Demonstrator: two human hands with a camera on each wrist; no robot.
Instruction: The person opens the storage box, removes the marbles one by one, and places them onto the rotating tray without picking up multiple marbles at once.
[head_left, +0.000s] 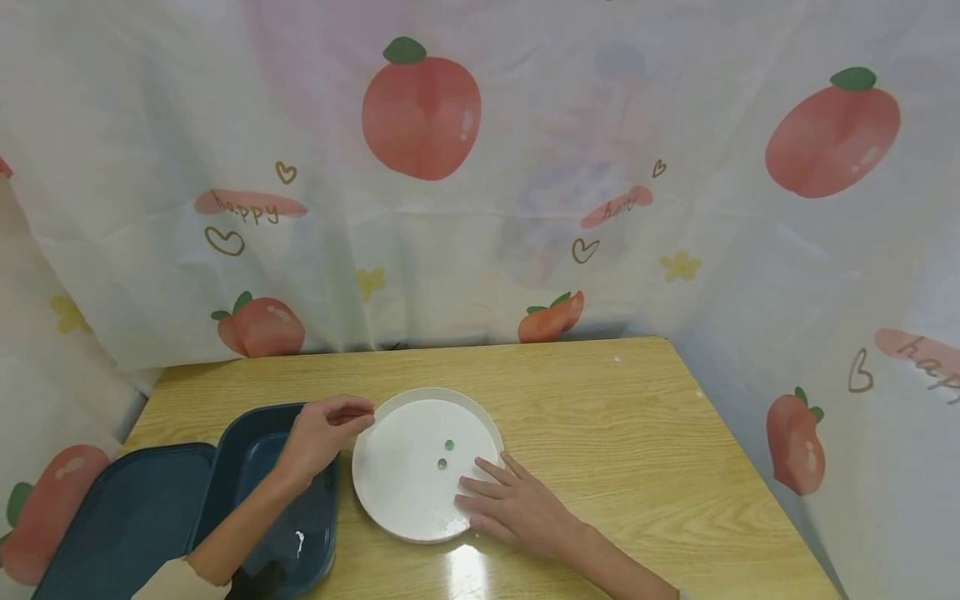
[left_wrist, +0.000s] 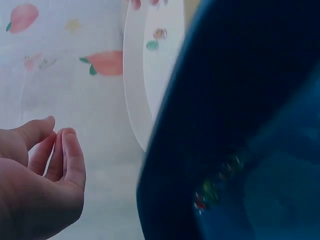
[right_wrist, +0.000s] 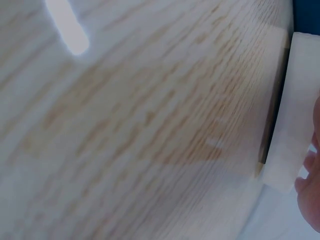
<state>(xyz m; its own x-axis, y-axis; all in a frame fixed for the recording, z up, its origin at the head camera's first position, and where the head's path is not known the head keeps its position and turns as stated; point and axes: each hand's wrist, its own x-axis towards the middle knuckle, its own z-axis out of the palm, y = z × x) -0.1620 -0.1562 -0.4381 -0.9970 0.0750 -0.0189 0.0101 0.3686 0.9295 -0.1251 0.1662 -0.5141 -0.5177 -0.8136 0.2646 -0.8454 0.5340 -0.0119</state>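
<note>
Here, 2 small beads (head_left: 449, 445) lie on the white plate (head_left: 405, 496) on the bench (head_left: 615, 425); the right hand (head_left: 517, 504) spreads its fingers at the rim; the left hand (head_left: 318, 433) bunches its fingertips, any grip unclear.

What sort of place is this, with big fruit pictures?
Perhaps a screened-off activity corner: white cloth printed with red fruit hangs behind and beside a yellowish wood-grain table bearing a round white tray.

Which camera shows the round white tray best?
The head view: it shows nearly the whole tray. The left wrist view shows part, the blue bin hiding much; the right wrist view shows mainly its outer side.
</note>
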